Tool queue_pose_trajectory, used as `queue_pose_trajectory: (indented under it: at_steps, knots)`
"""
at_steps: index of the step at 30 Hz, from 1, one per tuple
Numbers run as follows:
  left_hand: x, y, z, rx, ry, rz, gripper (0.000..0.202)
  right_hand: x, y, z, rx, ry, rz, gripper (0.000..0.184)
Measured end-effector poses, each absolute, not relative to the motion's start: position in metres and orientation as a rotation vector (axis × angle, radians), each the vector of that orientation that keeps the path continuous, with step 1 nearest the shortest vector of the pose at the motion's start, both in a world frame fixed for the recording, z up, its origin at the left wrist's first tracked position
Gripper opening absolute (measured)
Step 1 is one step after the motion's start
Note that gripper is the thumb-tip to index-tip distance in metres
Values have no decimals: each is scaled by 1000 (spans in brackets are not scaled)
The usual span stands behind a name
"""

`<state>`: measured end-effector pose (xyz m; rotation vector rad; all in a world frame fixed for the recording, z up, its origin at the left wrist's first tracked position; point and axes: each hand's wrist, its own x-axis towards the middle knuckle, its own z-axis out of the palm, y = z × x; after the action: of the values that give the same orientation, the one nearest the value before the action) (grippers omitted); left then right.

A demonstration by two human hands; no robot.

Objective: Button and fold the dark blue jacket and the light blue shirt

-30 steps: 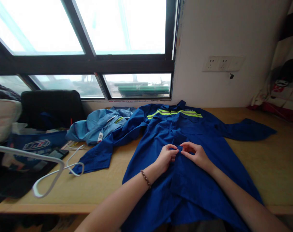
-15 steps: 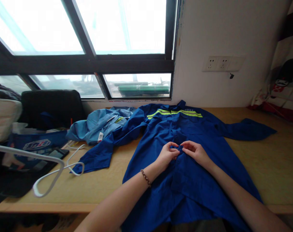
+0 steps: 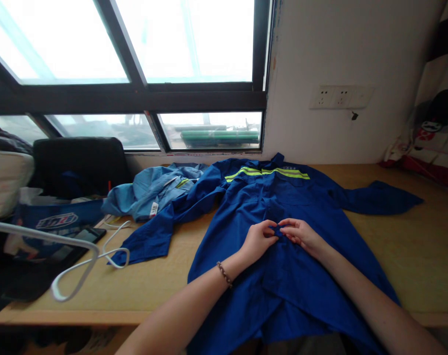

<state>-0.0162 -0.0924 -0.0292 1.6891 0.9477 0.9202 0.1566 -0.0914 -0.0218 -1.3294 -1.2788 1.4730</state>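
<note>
While both hands pinch the front placket of the blue work jacket, the left hand and right hand meet fingertip to fingertip, seemingly at a button, though it is too small to tell. Spread flat on the wooden table, the jacket has a lighter blue garment just beside its left sleeve and a white hanger nearer the table's edge.

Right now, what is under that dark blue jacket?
The jacket lies spread on a wooden table, its hem hanging over the near edge. The left hand and right hand pinch its front from above. Anything between cloth and table is covered.
</note>
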Motion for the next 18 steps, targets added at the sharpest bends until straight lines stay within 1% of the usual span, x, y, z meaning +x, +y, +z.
queue_pose_trajectory:
  at_steps: [2,6,7,9,13,18]
  knots:
    - [-18,-91,-29,1776,1068,909,27,159,-90,-24,-1416,-1426,1284,30]
    - [-21,-87,-28,1902,1248,919,25,165,-90,-35,-1550,-1878,555,26]
    - [-22,-86,-29,1909,1263,923,25,165,-91,-40,-1577,-1969,397,28]
    - [-22,-85,-31,1924,1274,923,26,165,-91,-49,-1663,-2101,188,36]
    - [-21,-78,-35,1992,1253,923,28,164,-81,-61,-1749,-2282,11,45]
    - [-23,-55,-33,1989,1261,941,29,170,-48,-60,-1736,-2370,-20,47]
